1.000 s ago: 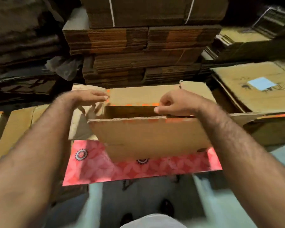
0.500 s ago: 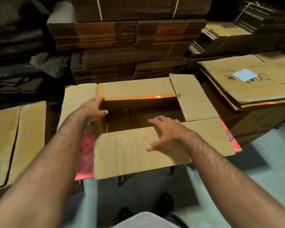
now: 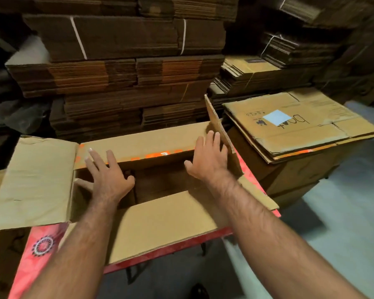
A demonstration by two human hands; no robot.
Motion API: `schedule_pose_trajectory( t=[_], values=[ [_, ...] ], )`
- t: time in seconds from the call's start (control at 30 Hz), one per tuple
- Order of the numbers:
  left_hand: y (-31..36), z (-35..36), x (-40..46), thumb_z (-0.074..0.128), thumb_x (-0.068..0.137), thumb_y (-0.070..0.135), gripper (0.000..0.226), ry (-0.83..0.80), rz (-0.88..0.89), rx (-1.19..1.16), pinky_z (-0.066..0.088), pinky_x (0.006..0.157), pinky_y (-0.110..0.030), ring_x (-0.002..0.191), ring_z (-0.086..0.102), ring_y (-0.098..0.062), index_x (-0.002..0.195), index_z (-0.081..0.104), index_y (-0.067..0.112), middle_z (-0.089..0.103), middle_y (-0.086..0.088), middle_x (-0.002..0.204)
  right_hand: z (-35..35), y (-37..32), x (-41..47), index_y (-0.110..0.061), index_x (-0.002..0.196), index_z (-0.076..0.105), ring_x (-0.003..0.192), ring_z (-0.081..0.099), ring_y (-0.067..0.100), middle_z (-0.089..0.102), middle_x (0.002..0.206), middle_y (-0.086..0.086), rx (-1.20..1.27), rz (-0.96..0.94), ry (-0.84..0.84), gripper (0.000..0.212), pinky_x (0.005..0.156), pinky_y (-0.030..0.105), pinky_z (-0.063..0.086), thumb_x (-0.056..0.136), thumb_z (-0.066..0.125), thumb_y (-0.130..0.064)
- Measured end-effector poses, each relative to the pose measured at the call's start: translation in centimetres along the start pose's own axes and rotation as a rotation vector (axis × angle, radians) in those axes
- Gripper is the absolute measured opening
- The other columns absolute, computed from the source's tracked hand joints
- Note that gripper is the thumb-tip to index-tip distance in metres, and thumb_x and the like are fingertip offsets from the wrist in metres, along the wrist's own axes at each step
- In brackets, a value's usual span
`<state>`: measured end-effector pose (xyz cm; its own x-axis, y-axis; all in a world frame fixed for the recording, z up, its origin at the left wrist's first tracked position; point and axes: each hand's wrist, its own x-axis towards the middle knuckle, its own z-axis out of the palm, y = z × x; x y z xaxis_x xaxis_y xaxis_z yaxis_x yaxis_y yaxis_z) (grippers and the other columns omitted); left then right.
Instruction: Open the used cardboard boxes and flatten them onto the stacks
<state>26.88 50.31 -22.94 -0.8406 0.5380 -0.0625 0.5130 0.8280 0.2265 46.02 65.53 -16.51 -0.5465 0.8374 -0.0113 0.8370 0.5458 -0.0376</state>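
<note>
Both hands have moved fwd since 0.5 s ago: left hand (image 3: pixel 108 175) hovers over the open cardboard box (image 3: pixel 160 225), fingers spread straight, gripping nothing; right hand (image 3: pixel 209 158) flat vs. the right flap (image 3: pixel 219 130), now raised. Box sits on a red table (image 3: pixel 41 244), w/ flattened stacks (image 3: pixel 125 78) behind & a labelled stack (image 3: pixel 300 124) to the right.

This is a cardboard storeroom or recycling warehouse. Tall stacks (image 3: pixel 125 83) of flattened boxes, some tied into bundles with white straps (image 3: pixel 79 39), fill the back wall and the corner. Another pile (image 3: pixel 300 126) of flattened sheets lies on the right. The floor (image 3: pixel 343 223) is bare pale concrete, and the light is dim.
</note>
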Motion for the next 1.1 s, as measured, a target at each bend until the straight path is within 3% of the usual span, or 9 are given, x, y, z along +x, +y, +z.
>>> schedule_pose_trajectory(
  t=[0.1, 0.27, 0.47, 0.63, 0.77, 0.83, 0.9, 1.0, 1.1],
  values=[
    [2.2, 1.4, -0.3, 0.073, 0.086, 0.052, 0.106, -0.018, 0.067, 0.012, 0.013, 0.116, -0.074, 0.154, -0.015, -0.038, 0.162, 0.003, 0.026, -0.027, -0.011, 0.165, -0.1, 5.4, 2.7, -0.010, 0.161, 0.015, 0.156, 0.007, 0.041, 0.011, 0.168, 0.021, -0.031, 0.115, 0.039, 0.102, 0.125, 0.061, 0.012, 0.088, 0.063, -0.063],
    [3.7, 4.1, -0.6, 0.070, 0.086, 0.058, 0.108, -0.041, 0.093, 0.112, 0.016, 0.117, -0.071, 0.153, -0.020, -0.040, 0.162, 0.000, 0.026, -0.031, -0.013, 0.163, 4.0, 11.0, 4.3, -0.008, 0.164, 0.003, 0.158, -0.001, 0.040, 0.003, 0.171, 0.021, -0.022, 0.152, -0.121, 0.107, 0.124, 0.064, 0.004, 0.093, 0.050, -0.072],
    [3.9, 4.5, -0.4, 0.071, 0.087, 0.051, 0.101, 0.041, 0.093, 0.120, 0.014, 0.118, -0.069, 0.154, -0.016, -0.037, 0.161, 0.008, 0.024, -0.024, -0.012, 0.166, 6.8, 11.8, 4.2, -0.008, 0.163, 0.000, 0.159, 0.004, 0.035, 0.004, 0.171, 0.017, 0.038, 0.135, -0.094, 0.108, 0.123, 0.063, 0.015, 0.092, 0.055, -0.068],
    [4.1, 4.4, -1.0, 0.069, 0.089, 0.049, 0.097, 0.098, 0.097, 0.108, 0.016, 0.118, -0.068, 0.155, -0.013, -0.035, 0.161, 0.009, 0.022, -0.021, -0.012, 0.167, 6.1, 8.3, 5.2, -0.017, 0.159, 0.028, 0.155, 0.023, 0.026, 0.027, 0.167, 0.009, 0.047, -0.201, 0.150, 0.081, 0.124, 0.054, 0.020, 0.095, 0.064, -0.050],
    [4.5, 3.8, -1.6, 0.068, 0.090, 0.047, 0.094, 0.131, 0.098, 0.106, 0.017, 0.119, -0.066, 0.156, -0.012, -0.033, 0.161, 0.012, 0.021, -0.021, -0.012, 0.168, 6.1, 3.4, 5.9, -0.022, 0.148, 0.045, 0.146, 0.036, 0.025, 0.042, 0.156, 0.006, 0.057, -0.454, 0.155, 0.061, 0.119, 0.049, 0.030, 0.095, 0.069, -0.040],
    [4.7, 3.3, -2.1, 0.069, 0.088, 0.043, 0.085, 0.194, 0.127, 0.085, 0.024, 0.116, -0.064, 0.156, 0.001, -0.035, 0.157, 0.024, 0.018, -0.007, -0.013, 0.169, 6.0, 1.7, 6.4, -0.022, 0.142, 0.050, 0.141, 0.041, 0.024, 0.048, 0.151, 0.004, 0.049, -0.524, 0.132, 0.053, 0.116, 0.049, 0.033, 0.094, 0.072, -0.032],
    [4.8, 2.8, -2.6, 0.070, 0.086, 0.038, 0.069, 0.303, 0.183, 0.052, 0.036, 0.106, -0.060, 0.145, 0.027, -0.036, 0.144, 0.041, 0.014, 0.022, -0.017, 0.159, 5.5, 0.7, 7.2, -0.023, 0.135, 0.057, 0.134, 0.048, 0.024, 0.057, 0.143, 0.003, 0.030, -0.543, 0.180, 0.047, 0.110, 0.048, 0.036, 0.092, 0.073, -0.032],
    [4.8, 2.7, -2.9, 0.069, 0.087, 0.039, 0.050, 0.333, 0.247, 0.100, 0.046, 0.089, -0.049, 0.116, 0.049, -0.030, 0.127, 0.056, 0.012, 0.050, -0.013, 0.131, 3.8, -0.3, 9.6, -0.024, 0.119, 0.066, 0.115, 0.059, 0.026, 0.069, 0.119, 0.001, 0.057, -0.520, 0.406, 0.035, 0.098, 0.047, 0.041, 0.088, 0.074, -0.038],
    [4.4, 3.5, -2.5, 0.070, 0.085, 0.041, 0.043, 0.284, 0.300, 0.129, 0.050, 0.075, -0.042, 0.099, 0.056, -0.027, 0.117, 0.063, 0.012, 0.060, -0.008, 0.111, 1.3, -1.3, 13.7, -0.026, 0.113, 0.068, 0.107, 0.060, 0.023, 0.070, 0.108, -0.003, 0.071, -0.467, 0.637, 0.031, 0.095, 0.045, 0.036, 0.083, 0.076, -0.031]
  ],
)
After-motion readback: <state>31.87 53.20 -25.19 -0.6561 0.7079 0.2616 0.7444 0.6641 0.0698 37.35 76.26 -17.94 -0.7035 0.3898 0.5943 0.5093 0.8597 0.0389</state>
